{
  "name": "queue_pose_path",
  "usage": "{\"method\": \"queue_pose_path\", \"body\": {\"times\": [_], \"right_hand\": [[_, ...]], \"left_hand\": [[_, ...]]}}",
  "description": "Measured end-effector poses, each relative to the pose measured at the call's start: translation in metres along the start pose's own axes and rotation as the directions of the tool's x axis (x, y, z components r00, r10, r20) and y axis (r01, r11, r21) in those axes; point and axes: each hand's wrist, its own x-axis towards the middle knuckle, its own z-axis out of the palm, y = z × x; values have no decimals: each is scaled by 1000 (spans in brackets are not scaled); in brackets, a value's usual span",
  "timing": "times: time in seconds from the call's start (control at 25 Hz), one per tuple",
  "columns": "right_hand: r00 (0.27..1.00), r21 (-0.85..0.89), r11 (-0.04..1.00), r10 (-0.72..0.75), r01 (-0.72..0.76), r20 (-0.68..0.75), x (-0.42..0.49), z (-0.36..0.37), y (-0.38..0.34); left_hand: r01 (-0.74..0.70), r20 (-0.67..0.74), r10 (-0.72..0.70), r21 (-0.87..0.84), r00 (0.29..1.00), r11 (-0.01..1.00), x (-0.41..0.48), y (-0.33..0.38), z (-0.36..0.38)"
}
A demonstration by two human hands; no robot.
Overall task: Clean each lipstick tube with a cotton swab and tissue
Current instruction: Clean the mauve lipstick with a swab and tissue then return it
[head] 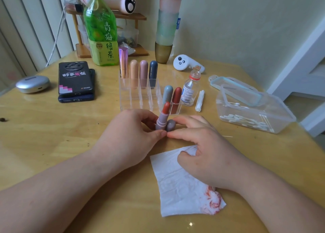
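Observation:
My left hand [130, 136] grips an open mauve lipstick tube [161, 121], held upright with its red-brown bullet extended. Right beside it, my right hand [200, 144] pinches the tube's rounded mauve cap [171, 125] between thumb and fingers. Under my right hand lies a white tissue [177, 185] with red lipstick smears at its lower right corner. A clear acrylic organiser [140, 95] behind my hands holds several capped lipsticks. Cotton swabs [246, 121] fill a clear plastic box on the right.
A small clear bottle [189, 90] and a white folded strip [200, 100] stand right of the organiser. Two stacked phones [75, 82], a grey case [32, 83], a green tea bottle [101, 28], a white controller [186, 63] and a box lid [235, 90] ring the wooden table [52, 136].

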Motion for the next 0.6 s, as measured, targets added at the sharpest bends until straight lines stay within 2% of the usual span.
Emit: {"method": "queue_pose_path", "body": {"times": [0.44, 0.6], "right_hand": [[1000, 79, 997, -8, 10, -21, 0, -2, 1], [997, 184, 983, -9, 23, -73, -7, -12, 3]], "left_hand": [[8, 5, -8, 35, 1000, 999, 0, 0, -1], [33, 9, -33, 34, 999, 999, -1, 2, -1]]}}
